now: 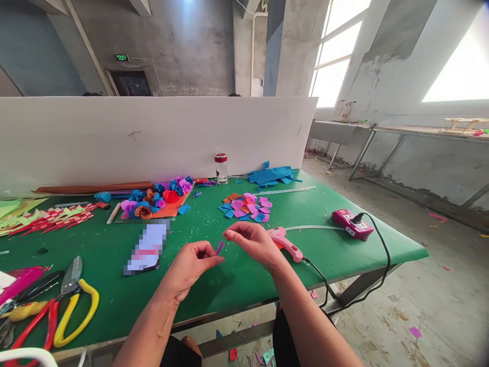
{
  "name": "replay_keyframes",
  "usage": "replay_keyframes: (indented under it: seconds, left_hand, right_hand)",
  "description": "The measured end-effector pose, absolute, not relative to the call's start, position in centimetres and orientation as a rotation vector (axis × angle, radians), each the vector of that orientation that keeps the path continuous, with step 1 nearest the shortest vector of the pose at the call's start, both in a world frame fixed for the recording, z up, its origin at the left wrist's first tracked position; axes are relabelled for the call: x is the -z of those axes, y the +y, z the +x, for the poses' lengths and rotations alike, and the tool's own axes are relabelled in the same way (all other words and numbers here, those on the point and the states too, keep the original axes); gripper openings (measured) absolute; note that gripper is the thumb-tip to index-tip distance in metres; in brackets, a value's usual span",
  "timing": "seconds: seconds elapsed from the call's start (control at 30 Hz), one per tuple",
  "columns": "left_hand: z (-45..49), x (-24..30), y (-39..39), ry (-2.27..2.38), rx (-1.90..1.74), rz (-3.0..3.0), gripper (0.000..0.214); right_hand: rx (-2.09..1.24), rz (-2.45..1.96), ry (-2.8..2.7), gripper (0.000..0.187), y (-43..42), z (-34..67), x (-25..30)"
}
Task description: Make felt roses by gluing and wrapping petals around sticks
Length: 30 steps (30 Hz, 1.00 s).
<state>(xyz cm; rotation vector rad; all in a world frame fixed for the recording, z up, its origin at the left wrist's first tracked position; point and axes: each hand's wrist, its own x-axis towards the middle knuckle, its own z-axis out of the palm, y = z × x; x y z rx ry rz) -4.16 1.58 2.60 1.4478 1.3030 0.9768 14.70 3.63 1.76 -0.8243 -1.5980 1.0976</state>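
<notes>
My left hand (194, 264) is closed in a pinch above the green table, holding a small purple crepe paper piece (220, 247) upright between thumb and fingers. Just right of it, my right hand (255, 245) has its thumb and fingertips brought together close to the paper; whether anything is between them is too small to make out. Behind my right hand lies a pink glue gun (287, 243), partly hidden by it. Past both hands is a pile of purple, blue and orange paper petals (244, 206).
Paper flowers (162, 199) lie on an orange sheet at back left. Shears with yellow and red handles (72, 285) and a phone (147, 250) are on the left. A pink power strip (352, 224) with a black cord sits at right. A glass jar (221, 169) stands behind.
</notes>
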Motion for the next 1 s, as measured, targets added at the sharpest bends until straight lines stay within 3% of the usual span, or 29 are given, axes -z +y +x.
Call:
replay_keyframes:
  seconds: [0.23, 0.73, 1.0]
  left_hand:
    - [-4.0, -2.4, 1.8, 1.460, -0.967, 1.615, 0.037]
    - [-4.1, -2.4, 1.7, 1.554, -0.981, 1.736, 0.030]
    - [-4.0, -2.0, 1.7, 1.704, -0.981, 1.971, 0.022]
  right_hand:
    - [-1.010, -0.910, -1.769, 0.016, 3.7, 14.6, -1.3]
    - [-0.908, -0.964, -1.815, 0.016, 3.9, 14.0, -0.8]
    - [-1.133, -0.879, -1.740, 0.036, 3.8, 13.8, -0.7]
